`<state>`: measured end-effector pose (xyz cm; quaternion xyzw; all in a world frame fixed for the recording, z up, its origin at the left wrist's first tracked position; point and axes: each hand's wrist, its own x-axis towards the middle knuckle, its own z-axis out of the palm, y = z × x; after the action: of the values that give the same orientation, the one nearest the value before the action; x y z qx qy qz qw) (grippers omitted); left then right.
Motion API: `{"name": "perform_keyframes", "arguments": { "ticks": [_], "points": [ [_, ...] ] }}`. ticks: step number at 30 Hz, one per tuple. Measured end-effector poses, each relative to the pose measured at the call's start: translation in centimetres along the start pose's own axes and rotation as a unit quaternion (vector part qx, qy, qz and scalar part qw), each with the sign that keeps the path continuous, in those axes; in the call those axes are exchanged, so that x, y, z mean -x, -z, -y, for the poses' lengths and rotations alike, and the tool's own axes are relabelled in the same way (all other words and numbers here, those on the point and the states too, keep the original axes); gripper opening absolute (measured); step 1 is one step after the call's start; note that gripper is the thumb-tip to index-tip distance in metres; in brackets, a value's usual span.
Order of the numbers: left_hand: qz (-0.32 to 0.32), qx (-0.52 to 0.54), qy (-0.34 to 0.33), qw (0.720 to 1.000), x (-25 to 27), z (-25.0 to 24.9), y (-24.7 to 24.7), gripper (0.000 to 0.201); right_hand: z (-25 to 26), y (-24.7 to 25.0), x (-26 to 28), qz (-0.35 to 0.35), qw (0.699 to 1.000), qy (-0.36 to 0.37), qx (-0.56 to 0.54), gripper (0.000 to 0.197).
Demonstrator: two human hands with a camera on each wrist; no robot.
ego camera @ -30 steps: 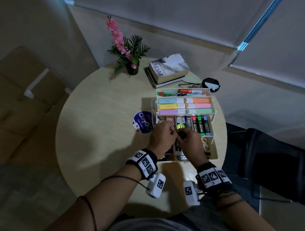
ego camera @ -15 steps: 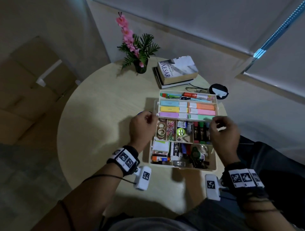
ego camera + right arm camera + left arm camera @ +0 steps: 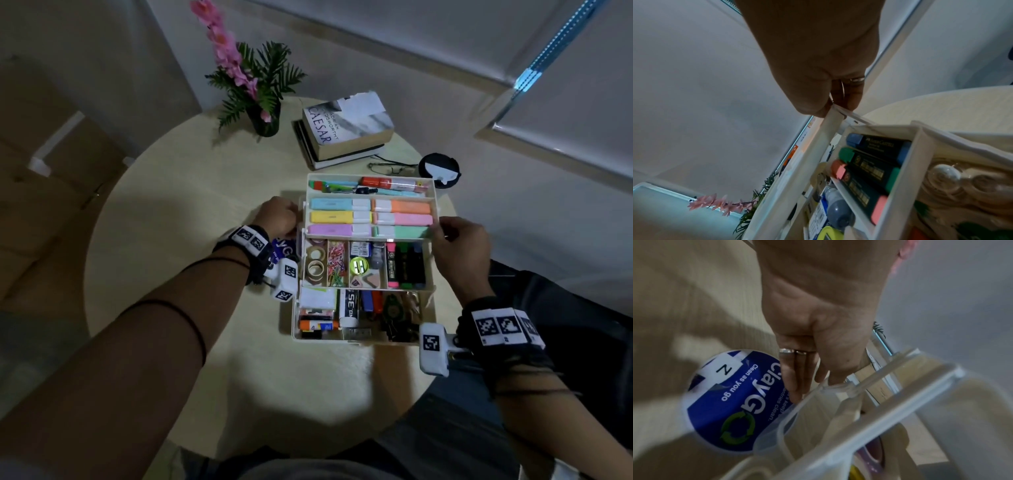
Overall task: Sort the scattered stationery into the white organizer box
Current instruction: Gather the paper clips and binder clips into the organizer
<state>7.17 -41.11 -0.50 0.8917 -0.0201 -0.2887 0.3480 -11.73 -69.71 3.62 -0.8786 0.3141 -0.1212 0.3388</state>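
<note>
Hands grip the top tray (image 3: 371, 219) of the white organizer box (image 3: 359, 337) at both ends: my left hand (image 3: 279, 217) pinches its left edge, my right hand (image 3: 457, 248) its right corner, probably so it slides level. Box sits mid-surface (image 3: 178, 212), tiers fanned open, highlighters (image 3: 342, 217) and markers (image 3: 406, 265) sorted inside.

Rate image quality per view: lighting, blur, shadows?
Head view: dim, arm shadows across the table, edges bent by the wide lens, organizer box still readable. Left wrist view: motion blur on the box rim, left hand fairly sharp. Right wrist view: right hand dark, markers sharp.
</note>
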Motion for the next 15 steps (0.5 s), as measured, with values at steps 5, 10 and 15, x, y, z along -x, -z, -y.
{"name": "perform_keyframes", "arguments": {
  "ticks": [5, 10, 15],
  "points": [
    [-0.039, -0.069, -0.032, 0.996, -0.8, -0.4, -0.2, 0.01, -0.2, 0.3, 0.6, 0.001, 0.999, -0.004, -0.048, 0.028],
    [-0.051, 0.041, -0.04, 0.997, -0.6, -0.7, 0.0, 0.021, -0.1, 1.3, 1.8, 0.0, 0.998, -0.027, -0.055, 0.028],
    [-0.047, 0.116, -0.063, 0.99, 0.3, -1.4, 0.9, 0.016, -0.1, 3.1, 4.6, -0.005, 0.998, -0.024, -0.049, 0.021]
  ]
}}
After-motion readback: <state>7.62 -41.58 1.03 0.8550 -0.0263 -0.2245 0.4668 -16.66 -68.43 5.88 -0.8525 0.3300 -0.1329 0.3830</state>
